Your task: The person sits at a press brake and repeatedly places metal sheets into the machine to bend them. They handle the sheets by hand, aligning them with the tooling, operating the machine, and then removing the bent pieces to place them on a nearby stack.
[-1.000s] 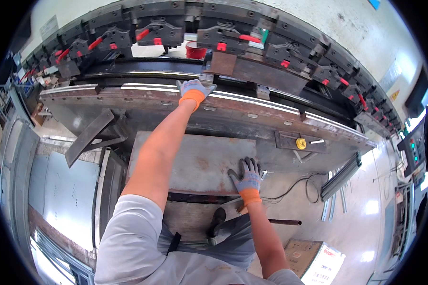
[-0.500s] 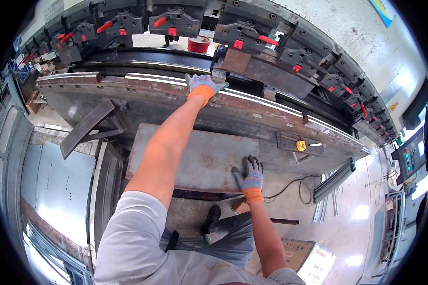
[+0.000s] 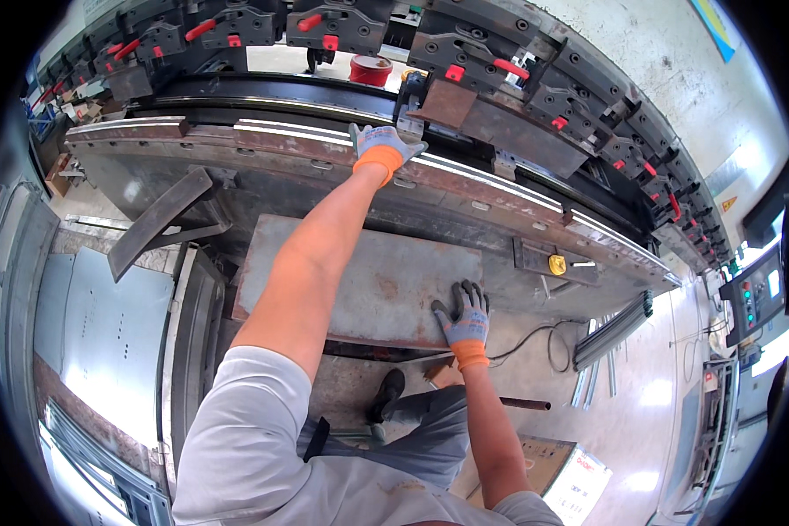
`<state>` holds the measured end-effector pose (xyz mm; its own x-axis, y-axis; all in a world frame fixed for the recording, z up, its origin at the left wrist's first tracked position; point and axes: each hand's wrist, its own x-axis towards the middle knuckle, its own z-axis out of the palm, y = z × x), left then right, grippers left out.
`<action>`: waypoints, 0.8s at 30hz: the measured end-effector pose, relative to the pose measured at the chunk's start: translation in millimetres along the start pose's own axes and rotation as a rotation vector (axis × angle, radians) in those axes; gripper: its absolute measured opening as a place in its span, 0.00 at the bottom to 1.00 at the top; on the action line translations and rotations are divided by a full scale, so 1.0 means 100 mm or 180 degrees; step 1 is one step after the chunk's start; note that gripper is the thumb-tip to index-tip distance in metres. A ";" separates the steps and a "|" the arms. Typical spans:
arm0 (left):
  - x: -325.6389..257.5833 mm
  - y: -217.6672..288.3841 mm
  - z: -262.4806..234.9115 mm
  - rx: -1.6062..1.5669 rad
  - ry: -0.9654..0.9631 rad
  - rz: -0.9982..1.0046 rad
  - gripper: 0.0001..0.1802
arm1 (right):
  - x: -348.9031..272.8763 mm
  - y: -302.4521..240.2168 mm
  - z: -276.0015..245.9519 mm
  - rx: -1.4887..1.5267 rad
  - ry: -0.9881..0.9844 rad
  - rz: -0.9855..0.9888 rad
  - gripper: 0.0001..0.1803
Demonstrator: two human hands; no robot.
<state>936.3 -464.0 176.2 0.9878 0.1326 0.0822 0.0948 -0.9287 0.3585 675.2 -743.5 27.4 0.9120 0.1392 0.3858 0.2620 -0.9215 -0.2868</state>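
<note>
My left hand, in a grey glove with an orange cuff, reaches far forward onto the long die rail of a press brake. Its thumb and outer finger are spread apart; the middle fingertips are partly hidden over the far side. A metal block sits just beyond that hand. Gloved the same way, my right hand lies with fingers spread on the right end of a grey, rust-stained steel plate. The plate lies in front of the machine bed, and my left forearm covers part of it.
Clamps with red levers line the machine's upper beam. A yellow tape measure rests on a small ledge at right. An angled steel support arm juts out at left. A cardboard box and a cable are on the floor.
The whole view has shifted slightly, with the machine and plate now a little higher in it. Both hands keep their places on the rail and the plate.
</note>
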 end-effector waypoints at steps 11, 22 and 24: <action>-0.56 -0.40 0.20 -0.0230 0.0768 0.0512 0.51 | -0.09 0.01 0.09 -0.0027 -0.0002 -0.0124 0.36; -4.44 -2.84 0.33 -0.1629 0.1813 -0.1299 0.25 | -0.11 0.26 0.20 0.0141 0.0094 -0.0286 0.34; -5.08 -3.15 0.26 -0.1646 0.1802 -0.2165 0.24 | -0.17 0.28 0.17 0.0001 0.0300 -0.0317 0.28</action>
<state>407.8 -248.2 -2.4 0.5288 0.8439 0.0905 0.4157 -0.3505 0.8392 672.2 -766.1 -2.2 0.8478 0.1952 0.4931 0.3498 -0.9047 -0.2432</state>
